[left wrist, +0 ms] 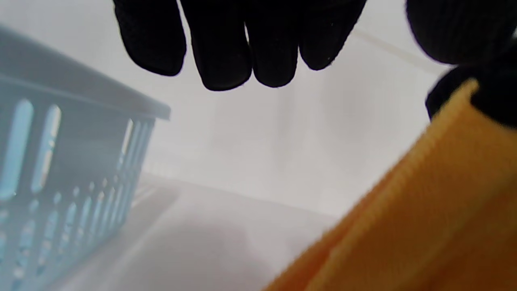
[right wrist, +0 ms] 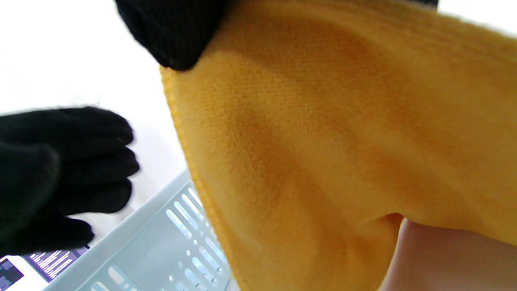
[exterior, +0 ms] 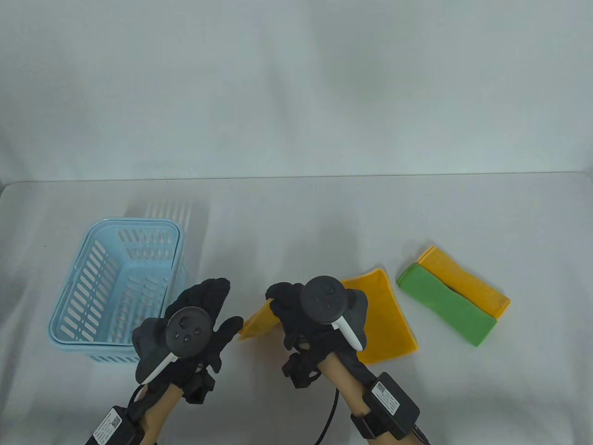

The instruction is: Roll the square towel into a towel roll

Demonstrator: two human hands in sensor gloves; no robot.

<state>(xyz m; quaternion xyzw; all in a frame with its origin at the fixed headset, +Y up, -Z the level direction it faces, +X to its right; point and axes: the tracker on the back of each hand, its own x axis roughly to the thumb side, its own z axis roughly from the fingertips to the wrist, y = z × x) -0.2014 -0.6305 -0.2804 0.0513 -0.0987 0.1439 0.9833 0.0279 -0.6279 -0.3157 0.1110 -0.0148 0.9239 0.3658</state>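
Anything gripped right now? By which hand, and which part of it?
The right hand pinches the orange towel at its lifted left edge. The left hand is open beside it, holding nothing.

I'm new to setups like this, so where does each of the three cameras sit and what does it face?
Table view: above the table, looking down; both hands, left hand and right hand, show.
Left wrist view: low on the left wrist, facing the blue basket; fingertips show.
Right wrist view: under the right wrist, facing the lifted orange towel.
All three share that towel.
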